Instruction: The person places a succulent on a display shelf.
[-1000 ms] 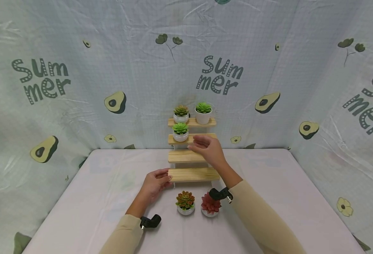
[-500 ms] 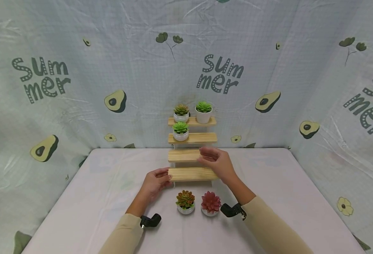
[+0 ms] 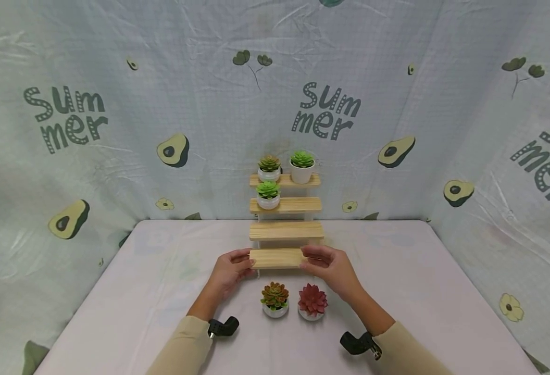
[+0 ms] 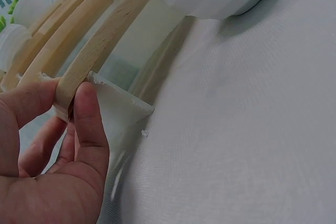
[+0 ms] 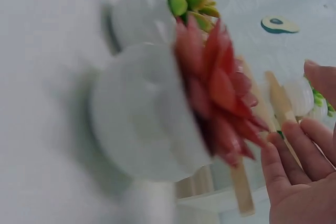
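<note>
My left hand (image 3: 228, 272) pinches the left end of the lowest wooden shelf board (image 3: 277, 259) on a small tiered stand. In the left wrist view, the thumb and fingers hold the board's end above a translucent side panel (image 4: 118, 95). My right hand (image 3: 335, 268) is at the board's right end, covering it in the head view. The right wrist view shows that hand's fingers (image 5: 302, 153) loosely bent and gripping nothing. In front of the stand sit a red potted succulent (image 3: 312, 300) and an orange-green potted succulent (image 3: 275, 298).
On the top board (image 3: 286, 180) stand a brownish-green potted succulent (image 3: 269, 166) and a green one in a taller white pot (image 3: 302, 169). Another green potted succulent (image 3: 268, 195) sits at the left of the second board (image 3: 300, 205). A printed cloth (image 3: 223, 130) hangs behind the table.
My right hand has come down from the second board past the third to the right end of the lowest one. My left hand has stayed on the lowest board's left end.
</note>
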